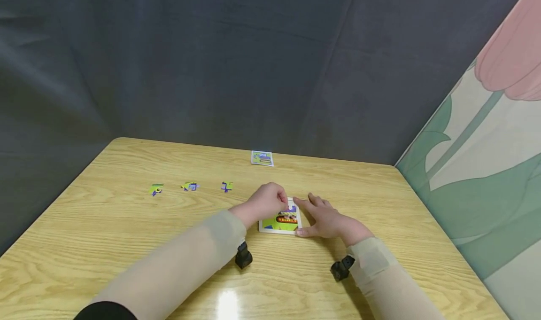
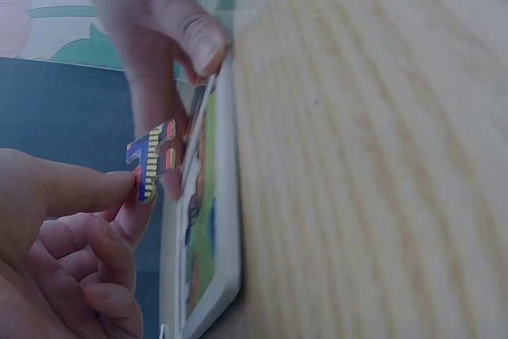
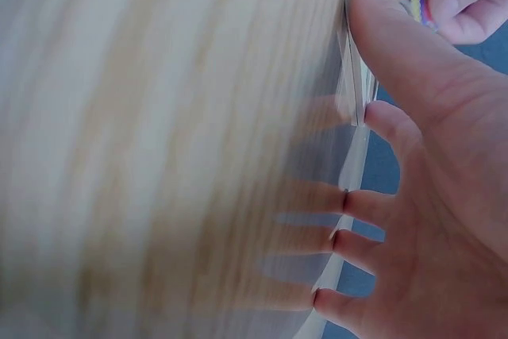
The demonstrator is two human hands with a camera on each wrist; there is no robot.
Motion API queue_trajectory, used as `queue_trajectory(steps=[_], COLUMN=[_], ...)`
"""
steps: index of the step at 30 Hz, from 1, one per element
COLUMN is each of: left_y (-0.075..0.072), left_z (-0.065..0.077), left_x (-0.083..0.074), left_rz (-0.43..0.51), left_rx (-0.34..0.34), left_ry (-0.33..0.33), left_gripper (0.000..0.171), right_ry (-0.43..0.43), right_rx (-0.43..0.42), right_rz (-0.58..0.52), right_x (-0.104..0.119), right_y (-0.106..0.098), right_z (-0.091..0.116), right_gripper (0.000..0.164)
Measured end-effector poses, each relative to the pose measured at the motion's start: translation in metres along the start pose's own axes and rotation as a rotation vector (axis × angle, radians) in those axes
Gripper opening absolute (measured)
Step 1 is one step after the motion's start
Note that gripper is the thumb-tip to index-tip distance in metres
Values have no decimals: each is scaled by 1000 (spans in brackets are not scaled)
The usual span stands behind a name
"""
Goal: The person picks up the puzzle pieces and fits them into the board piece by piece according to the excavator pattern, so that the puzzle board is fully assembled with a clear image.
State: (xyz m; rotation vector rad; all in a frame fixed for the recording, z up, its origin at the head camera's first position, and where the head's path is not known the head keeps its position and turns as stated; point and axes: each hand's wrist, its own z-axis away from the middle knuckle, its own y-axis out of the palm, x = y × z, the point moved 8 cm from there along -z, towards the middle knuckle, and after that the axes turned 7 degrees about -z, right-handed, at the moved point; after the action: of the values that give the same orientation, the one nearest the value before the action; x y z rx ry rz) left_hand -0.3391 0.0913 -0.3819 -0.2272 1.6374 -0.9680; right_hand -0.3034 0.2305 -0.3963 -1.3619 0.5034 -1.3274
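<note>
A white-framed jigsaw puzzle tray (image 1: 280, 231) lies on the table, part of its green and red picture filled in. Over it, my left hand (image 1: 267, 201) pinches a puzzle piece (image 2: 152, 161) between thumb and forefinger. That piece has blue, yellow-striped and red parts and is held tilted just above the tray in the left wrist view. My right hand (image 1: 323, 219) spreads along the tray's right side, thumb at the near corner and forefinger at the far one. In the right wrist view its other fingertips (image 3: 349, 307) touch the tabletop.
Several loose things lie beyond: a green and yellow puzzle piece (image 1: 156, 189), a yellow and purple piece (image 1: 189, 186) and a blue and green piece (image 1: 227, 186) at the left. A small picture card (image 1: 262, 158) lies near the table's (image 1: 338, 179) far edge, before a dark curtain (image 1: 211, 66).
</note>
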Motion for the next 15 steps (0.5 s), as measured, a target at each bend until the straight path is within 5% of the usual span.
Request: queue_trajectory(steps=[15], left_y=[11], left_z=[-4], left_x=[-1], left_rz=[-108], left_rx=[6], left_ry=[-30], left_gripper=[13], right_ry=[15], right_rx=[0], right_rz=[1], right_x=[-4], right_y=[2], right_z=[-2], right_gripper=[94])
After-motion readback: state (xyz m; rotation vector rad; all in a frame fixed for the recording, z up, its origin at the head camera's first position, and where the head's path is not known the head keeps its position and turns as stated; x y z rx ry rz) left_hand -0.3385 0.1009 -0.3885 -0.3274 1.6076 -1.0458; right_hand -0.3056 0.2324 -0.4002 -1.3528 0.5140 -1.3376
